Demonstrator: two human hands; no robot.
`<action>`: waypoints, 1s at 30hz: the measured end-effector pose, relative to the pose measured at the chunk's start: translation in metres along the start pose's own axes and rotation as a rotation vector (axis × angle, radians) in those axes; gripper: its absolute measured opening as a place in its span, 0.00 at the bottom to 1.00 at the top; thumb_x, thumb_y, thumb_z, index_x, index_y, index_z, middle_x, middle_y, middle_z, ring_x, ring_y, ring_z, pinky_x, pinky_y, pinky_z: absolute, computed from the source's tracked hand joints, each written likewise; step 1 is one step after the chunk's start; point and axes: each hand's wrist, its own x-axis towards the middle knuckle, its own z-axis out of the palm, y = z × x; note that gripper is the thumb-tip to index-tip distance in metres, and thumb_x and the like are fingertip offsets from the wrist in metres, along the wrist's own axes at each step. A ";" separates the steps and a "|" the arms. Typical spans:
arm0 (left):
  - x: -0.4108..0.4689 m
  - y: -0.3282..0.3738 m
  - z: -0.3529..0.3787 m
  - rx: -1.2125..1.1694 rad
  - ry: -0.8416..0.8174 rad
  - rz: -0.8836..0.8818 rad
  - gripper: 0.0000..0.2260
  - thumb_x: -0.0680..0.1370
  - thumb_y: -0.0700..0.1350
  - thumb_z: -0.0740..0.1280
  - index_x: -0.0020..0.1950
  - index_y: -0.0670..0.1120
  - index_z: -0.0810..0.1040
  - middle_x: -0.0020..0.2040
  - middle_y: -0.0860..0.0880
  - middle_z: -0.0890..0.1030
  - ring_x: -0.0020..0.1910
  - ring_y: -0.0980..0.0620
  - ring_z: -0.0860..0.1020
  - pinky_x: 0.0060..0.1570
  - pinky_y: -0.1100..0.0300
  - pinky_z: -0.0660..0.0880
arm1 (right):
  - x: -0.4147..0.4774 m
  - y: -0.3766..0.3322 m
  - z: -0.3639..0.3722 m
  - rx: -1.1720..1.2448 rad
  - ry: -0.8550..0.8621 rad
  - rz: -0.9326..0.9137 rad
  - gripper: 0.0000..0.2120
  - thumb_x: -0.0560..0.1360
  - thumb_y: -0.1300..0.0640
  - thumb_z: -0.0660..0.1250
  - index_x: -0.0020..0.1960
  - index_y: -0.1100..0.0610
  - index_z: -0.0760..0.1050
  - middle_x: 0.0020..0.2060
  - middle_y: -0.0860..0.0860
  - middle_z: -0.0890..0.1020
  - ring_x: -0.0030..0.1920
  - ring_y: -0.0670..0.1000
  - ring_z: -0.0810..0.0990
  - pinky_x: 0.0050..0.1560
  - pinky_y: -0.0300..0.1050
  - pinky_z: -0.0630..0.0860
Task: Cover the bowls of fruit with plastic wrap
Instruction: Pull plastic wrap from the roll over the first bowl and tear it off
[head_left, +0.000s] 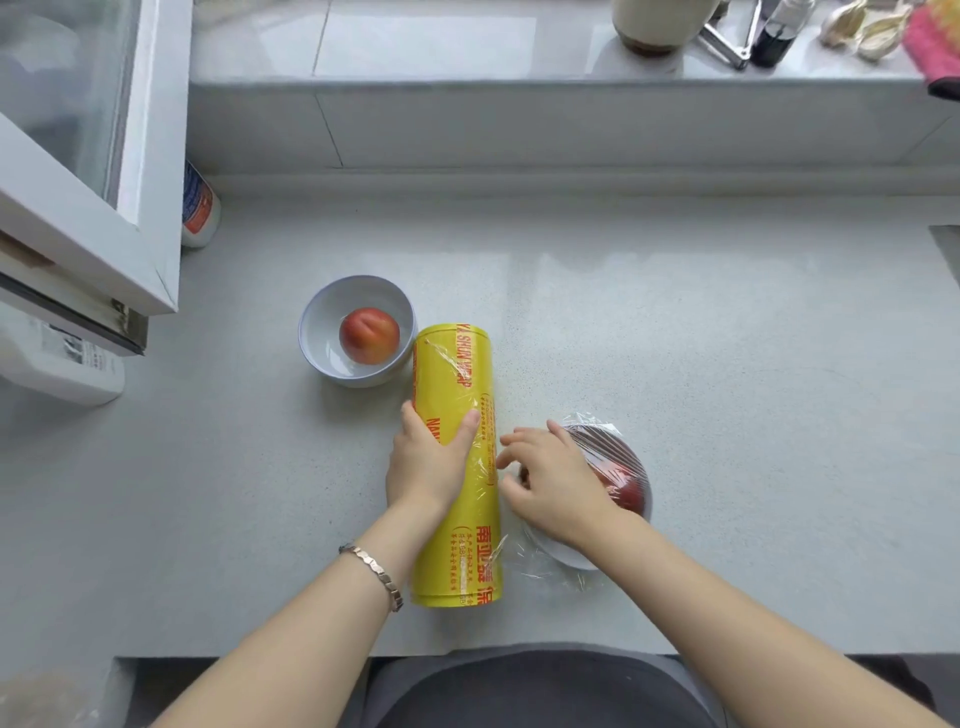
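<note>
The roll (457, 374) of wrap lies flat on the counter (727, 364), pointing away from the person. Its near end stops short of the counter's front edge, and its far end is just beside the open bowl (322, 306), perhaps touching its rim. That bowl holds one peach (369, 335) and has no film over it.

The left hand (426, 462) grips the roll at about mid-length, with the fingers curled over the left side and the thumb on top. A bracelet (374, 571) sits on that wrist.

The right hand (556, 483) hovers just right of the roll, above the near-left part of the covered bowl (561, 553). Its fingertips (506, 457) are bent and reach the roll's right edge. From here I cannot tell whether they pinch any film. Film (613, 441) is stretched over this bowl, with red fruit (631, 493) showing under it. Loose film crumples at the bowl's near side, close to the roll.

A broad stretch of counter runs to the right of the covered bowl and back to the step of the sill (519, 104). On the left, a window frame (104, 208) juts over the counter, with a bottle (200, 208) tucked behind it, so the open bowl has less room on that side.
</note>
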 end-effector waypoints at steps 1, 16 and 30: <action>0.000 0.000 0.000 0.005 0.002 0.000 0.36 0.73 0.64 0.62 0.72 0.45 0.56 0.66 0.41 0.71 0.62 0.40 0.72 0.59 0.47 0.71 | -0.003 -0.002 0.002 -0.031 -0.032 -0.014 0.12 0.74 0.52 0.60 0.50 0.57 0.78 0.59 0.52 0.77 0.67 0.49 0.67 0.72 0.46 0.44; -0.001 -0.004 -0.006 -0.110 -0.021 0.001 0.32 0.71 0.65 0.64 0.68 0.48 0.62 0.62 0.46 0.76 0.56 0.44 0.77 0.56 0.46 0.74 | -0.001 -0.001 0.030 0.027 0.208 -0.085 0.06 0.55 0.65 0.65 0.21 0.59 0.71 0.37 0.53 0.86 0.44 0.54 0.85 0.54 0.63 0.73; 0.002 -0.009 -0.008 -0.183 -0.052 0.032 0.29 0.73 0.62 0.63 0.68 0.48 0.62 0.61 0.47 0.76 0.54 0.46 0.77 0.54 0.50 0.75 | -0.033 -0.005 0.019 0.071 -0.060 -0.031 0.22 0.70 0.40 0.55 0.45 0.54 0.80 0.72 0.52 0.64 0.75 0.50 0.50 0.72 0.43 0.36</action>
